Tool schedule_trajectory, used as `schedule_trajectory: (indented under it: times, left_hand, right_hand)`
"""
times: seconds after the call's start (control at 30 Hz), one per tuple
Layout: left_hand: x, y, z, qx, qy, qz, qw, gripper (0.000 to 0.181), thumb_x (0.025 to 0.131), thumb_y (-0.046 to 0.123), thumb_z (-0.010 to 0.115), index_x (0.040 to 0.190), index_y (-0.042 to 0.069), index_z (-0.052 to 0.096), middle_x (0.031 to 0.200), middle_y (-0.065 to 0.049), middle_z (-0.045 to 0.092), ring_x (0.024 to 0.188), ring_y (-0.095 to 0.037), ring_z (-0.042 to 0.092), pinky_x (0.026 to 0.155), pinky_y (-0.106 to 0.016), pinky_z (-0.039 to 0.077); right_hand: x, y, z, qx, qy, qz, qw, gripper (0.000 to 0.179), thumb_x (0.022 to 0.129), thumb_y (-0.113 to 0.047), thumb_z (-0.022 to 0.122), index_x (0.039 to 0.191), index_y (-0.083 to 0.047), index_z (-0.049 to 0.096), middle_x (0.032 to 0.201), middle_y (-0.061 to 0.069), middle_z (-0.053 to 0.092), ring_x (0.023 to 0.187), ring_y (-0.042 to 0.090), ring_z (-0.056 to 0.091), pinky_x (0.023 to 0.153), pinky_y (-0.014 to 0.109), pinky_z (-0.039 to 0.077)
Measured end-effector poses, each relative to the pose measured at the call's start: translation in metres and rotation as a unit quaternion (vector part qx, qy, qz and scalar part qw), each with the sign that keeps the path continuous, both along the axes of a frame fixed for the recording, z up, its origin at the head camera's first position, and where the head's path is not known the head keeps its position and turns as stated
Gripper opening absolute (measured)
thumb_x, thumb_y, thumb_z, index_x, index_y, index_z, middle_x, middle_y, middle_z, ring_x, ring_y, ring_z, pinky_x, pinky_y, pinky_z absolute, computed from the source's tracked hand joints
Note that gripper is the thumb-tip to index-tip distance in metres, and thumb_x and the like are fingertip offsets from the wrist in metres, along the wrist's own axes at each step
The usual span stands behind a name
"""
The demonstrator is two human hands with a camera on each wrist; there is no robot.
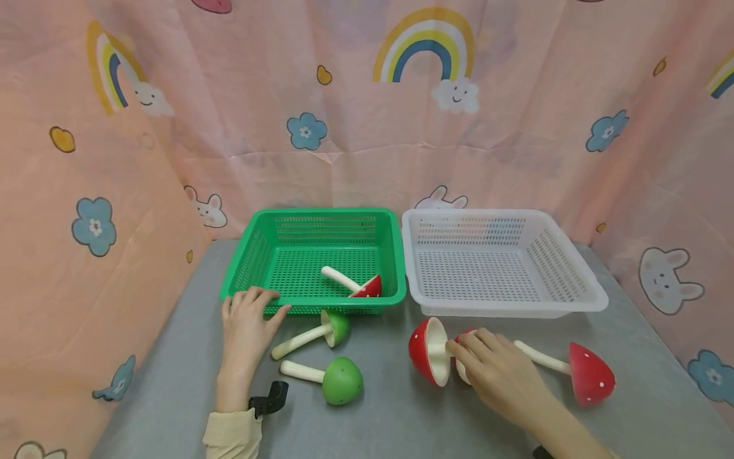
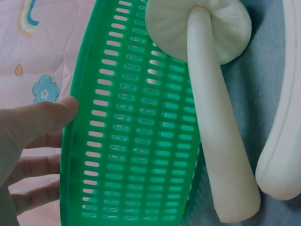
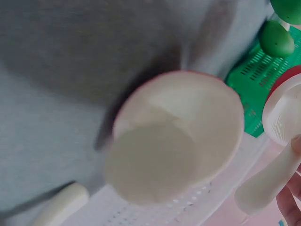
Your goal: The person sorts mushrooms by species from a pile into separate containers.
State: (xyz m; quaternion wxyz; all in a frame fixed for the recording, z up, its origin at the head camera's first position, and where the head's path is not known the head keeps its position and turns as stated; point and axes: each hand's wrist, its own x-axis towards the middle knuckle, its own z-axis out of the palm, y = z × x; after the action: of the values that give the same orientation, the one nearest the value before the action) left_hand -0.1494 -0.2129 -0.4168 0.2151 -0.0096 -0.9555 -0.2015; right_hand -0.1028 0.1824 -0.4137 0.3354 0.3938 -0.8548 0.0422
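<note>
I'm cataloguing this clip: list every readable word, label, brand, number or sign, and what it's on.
None: no text can be read in any view. The cloth backdrop carries only pictures; the green basket, white basket, green mushrooms and red mushrooms show no lettering.

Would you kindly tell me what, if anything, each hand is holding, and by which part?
The right hand holds a red mushroom by its stem, near the cap; the left hand grips the green basket by its front rim.

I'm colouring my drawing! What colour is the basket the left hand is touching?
The basket is bright green; it shows best in the head view.
</note>
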Motion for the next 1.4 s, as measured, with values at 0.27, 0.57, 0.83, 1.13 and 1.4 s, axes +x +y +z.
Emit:
schedule_trajectory:
  times: [0.27, 0.57, 0.83, 1.13, 1.4]
  left_hand:
    - [0.001, 0.0, 0.001, -0.001, 0.001, 0.002, 1.0, 0.031, 0.083, 0.03, 0.076, 0.107, 0.011, 0.071, 0.109, -0.01, 0.065, 0.112, -0.036, 0.051, 0.112, -0.066, 0.021]
    - [0.001, 0.001, 0.002, 0.002, -0.004, 0.0, 1.0, 0.032, 0.083, 0.03, 0.075, 0.108, 0.011, 0.07, 0.11, -0.011, 0.065, 0.113, -0.035, 0.051, 0.112, -0.066, 0.021]
    - [0.001, 0.001, 0.002, -0.002, 0.0, 0.001, 1.0, 0.032, 0.083, 0.03, 0.075, 0.107, 0.011, 0.07, 0.11, -0.01, 0.065, 0.113, -0.035, 0.051, 0.112, -0.067, 0.021]
    - [0.0, 0.001, 0.002, -0.007, 0.008, 0.003, 0.9999, 0.031, 0.082, 0.031, 0.076, 0.107, 0.012, 0.071, 0.109, -0.01, 0.065, 0.112, -0.035, 0.052, 0.111, -0.067, 0.023]
    - [-0.001, 0.0, 0.001, -0.006, 0.003, 0.004, 1.0, 0.032, 0.082, 0.031, 0.076, 0.107, 0.012, 0.071, 0.109, -0.009, 0.066, 0.112, -0.035, 0.052, 0.111, -0.067, 0.022]
  right_hand:
    - [-0.012, -0.016, 0.022, 0.013, -0.041, -0.024, 0.9988, 0.048, 0.06, -0.01, 0.079, 0.106, -0.012, 0.064, 0.091, 0.002, 0.065, 0.08, 0.019, 0.057, 0.063, 0.03, 0.055]
    - [-0.029, -0.04, 0.041, -0.013, -0.031, -0.006, 0.9994, 0.04, 0.069, -0.004, 0.075, 0.107, -0.011, 0.065, 0.093, 0.003, 0.066, 0.08, 0.019, 0.057, 0.062, 0.028, 0.052]
    - [-0.056, -0.068, 0.051, -0.068, -0.031, 0.013, 0.9971, 0.034, 0.07, -0.001, 0.077, 0.101, -0.01, 0.067, 0.091, 0.004, 0.067, 0.082, 0.019, 0.059, 0.061, 0.028, 0.055]
    - [-0.086, -0.093, 0.058, -0.095, -0.085, 0.007, 0.9918, 0.029, 0.078, -0.002, 0.07, 0.104, -0.013, 0.066, 0.093, 0.0, 0.064, 0.079, 0.015, 0.055, 0.054, 0.022, 0.047]
    - [-0.111, -0.116, 0.066, -0.101, -0.171, -0.015, 0.98, 0.026, 0.081, -0.004, 0.067, 0.106, -0.012, 0.067, 0.096, 0.0, 0.065, 0.08, 0.014, 0.055, 0.056, 0.021, 0.047]
